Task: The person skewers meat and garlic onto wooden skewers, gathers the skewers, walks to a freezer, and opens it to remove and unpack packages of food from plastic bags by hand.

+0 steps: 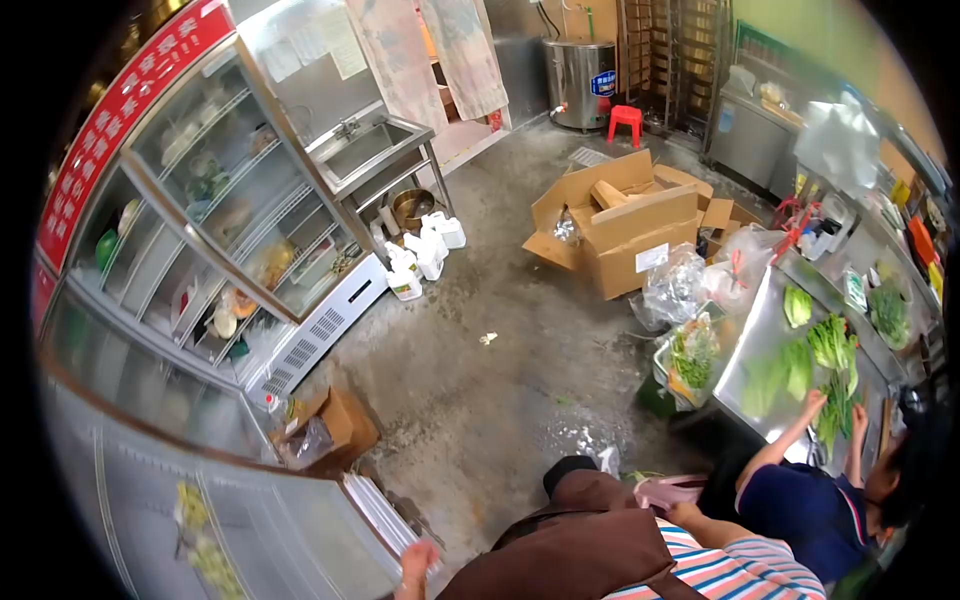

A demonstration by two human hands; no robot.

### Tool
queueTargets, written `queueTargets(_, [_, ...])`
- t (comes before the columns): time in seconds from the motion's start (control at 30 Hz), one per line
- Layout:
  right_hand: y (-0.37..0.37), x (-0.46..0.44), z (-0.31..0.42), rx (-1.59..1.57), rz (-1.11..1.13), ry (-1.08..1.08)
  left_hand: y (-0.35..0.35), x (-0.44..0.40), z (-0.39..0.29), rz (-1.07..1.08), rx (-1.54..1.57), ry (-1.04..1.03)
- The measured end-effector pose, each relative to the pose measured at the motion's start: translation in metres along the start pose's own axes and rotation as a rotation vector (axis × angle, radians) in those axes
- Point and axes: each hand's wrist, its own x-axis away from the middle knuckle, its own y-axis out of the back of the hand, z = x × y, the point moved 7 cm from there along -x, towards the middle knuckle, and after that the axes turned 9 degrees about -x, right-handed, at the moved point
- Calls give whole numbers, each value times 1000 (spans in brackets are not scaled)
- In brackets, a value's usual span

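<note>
Right hand [685,515] clamped a pink bundle [664,491], lower right.
Seemingly to keep it gathered; left hand's [418,560] grip I couldn't tell.

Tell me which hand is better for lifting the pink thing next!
Probably the right: the right hand is at the pink thing, seemingly touching it. The left hand is away on the other side, near the glass cabinet.

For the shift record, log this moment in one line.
left hand: near white panel | right hand: at pinkish item | co-worker's hands: at leafy greens | cardboard box: open on floor
</note>
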Motion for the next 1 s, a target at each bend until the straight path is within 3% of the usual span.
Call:
queueTargets(0.03, [-10, -13, -38, -131, -103, -289, 26, -32, -62, -145, 525, 96])
queueTargets(0.07, [-9, -22, -41, -54, -39, -277, 54, -74, -108, -119, 506, 87])
queueTargets(0.1, [-74, -64, -111, -49, -132, -260, 74, -115, -145, -139, 499, -4])
queueTargets(0.2, [-56, -101, -78, -248, -185, -276, 107, -187, -215, -201, 425, -1])
queueTargets(0.27, [-18, -147, -32, -455, -271, -254, 94, -227, -247, -97, 393, 36])
queueTargets(0.3, [-4, -171, -3, -566, -313, -240, 87, -236, -247, 5, 237, -21])
queueTargets(0.33, [31, -203, 32, -556, -273, -233, 81, -243, -248, 96, 83, -92])
queueTargets(0.4, [122, -259, 127, -534, -193, -216, 72, -258, -246, 239, 0, -3])
queueTargets(0.47, [193, -328, 210, -514, -126, -137, 81, -287, -242, 262, 77, 185])
queueTargets(0.53, [253, -392, 275, -851, -139, -26, 101, -324, -245, 253, 123, 299])
queueTargets(0.57, [290, -421, 309, -874, -170, 37, 112, -349, -249, 248, 132, 336])
queueTargets(0.7, [381, -518, 378, -1107, -348, 120, 160, -471, -292, 261, 96, 356])
queueTargets(0.77, [375, -553, 386, -1218, -383, 29, 189, -546, -339, 276, 57, 297])
queueTargets(0.8, [357, -566, 381, -1202, -367, -106, 203, -582, -370, 284, 32, 257])
queueTargets(0.87, [308, -590, 364, -545, -229, -263, 233, -658, -462, 266, -50, 79])
queueTargets(0.9, [313, -572, 384, -556, -97, -275, 250, -695, -534, 233, -104, -81])
queueTargets(0.97, [207, -628, 334, -661, -193, -311, 271, -743, -706, 168, -149, -416])
queueTargets(1.0, [201, -629, 331, -698, -193, -325, 280, -741, -814, 156, -165, -610])
